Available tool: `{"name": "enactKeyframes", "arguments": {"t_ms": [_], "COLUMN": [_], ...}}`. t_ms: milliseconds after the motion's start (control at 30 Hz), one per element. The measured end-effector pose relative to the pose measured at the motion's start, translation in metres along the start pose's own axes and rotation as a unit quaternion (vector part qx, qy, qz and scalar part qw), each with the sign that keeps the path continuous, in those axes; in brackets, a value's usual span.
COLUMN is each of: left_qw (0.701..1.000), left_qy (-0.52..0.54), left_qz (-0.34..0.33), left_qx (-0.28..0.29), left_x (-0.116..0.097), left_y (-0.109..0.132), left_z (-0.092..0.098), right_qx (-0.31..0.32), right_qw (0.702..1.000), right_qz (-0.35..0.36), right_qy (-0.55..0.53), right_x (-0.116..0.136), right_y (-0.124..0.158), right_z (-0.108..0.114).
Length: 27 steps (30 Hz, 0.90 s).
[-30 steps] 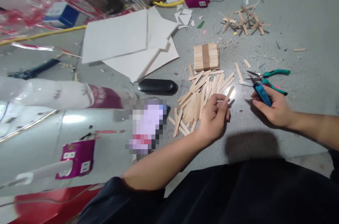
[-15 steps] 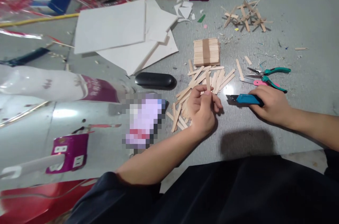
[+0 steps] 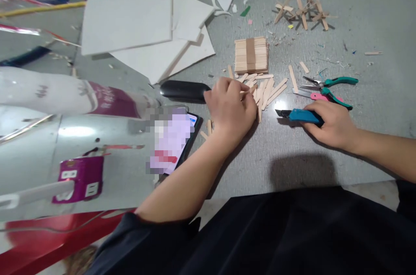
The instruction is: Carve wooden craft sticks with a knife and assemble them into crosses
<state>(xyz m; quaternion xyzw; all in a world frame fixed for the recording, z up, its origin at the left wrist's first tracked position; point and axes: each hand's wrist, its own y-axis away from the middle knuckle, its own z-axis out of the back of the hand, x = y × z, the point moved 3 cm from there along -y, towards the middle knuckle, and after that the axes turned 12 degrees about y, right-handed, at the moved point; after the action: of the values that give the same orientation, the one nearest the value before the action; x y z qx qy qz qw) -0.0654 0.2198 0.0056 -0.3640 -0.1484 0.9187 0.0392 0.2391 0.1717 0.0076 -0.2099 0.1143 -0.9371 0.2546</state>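
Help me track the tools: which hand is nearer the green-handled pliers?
Right. The right hand, gripping the blue knife, lies just this side of the pliers; the left hand rests on the loose sticks, well off to their left.

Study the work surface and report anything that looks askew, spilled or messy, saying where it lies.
Loose craft sticks lie fanned in a jumble by the left hand, unlike the neat banded bundle behind them. Wood offcuts lie scattered to its right, and the white boards overlap crookedly.
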Motion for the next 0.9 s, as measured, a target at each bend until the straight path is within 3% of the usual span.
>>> {"name": "enactKeyframes", "arguments": {"t_ms": [200,333,900], "left_qw": [0.993,0.986,0.981], "left_qy": [-0.069,-0.099,-0.126], "left_qz": [-0.045,-0.036,-0.055], "left_qx": [0.084,0.133,0.136], "left_x": [-0.023,-0.026,-0.017], "left_y": [0.019,0.020,0.021], "left_z": [-0.006,-0.012,-0.018], "right_qx": [-0.002,-0.004,-0.010], "right_qw": [1.000,1.000,0.999], "right_qz": [0.003,0.007,0.012], "right_qy": [-0.009,-0.011,-0.028], "right_x": [0.001,0.001,0.002], "right_y": [-0.001,-0.001,-0.001], "right_z": [-0.002,-0.002,-0.003]}}
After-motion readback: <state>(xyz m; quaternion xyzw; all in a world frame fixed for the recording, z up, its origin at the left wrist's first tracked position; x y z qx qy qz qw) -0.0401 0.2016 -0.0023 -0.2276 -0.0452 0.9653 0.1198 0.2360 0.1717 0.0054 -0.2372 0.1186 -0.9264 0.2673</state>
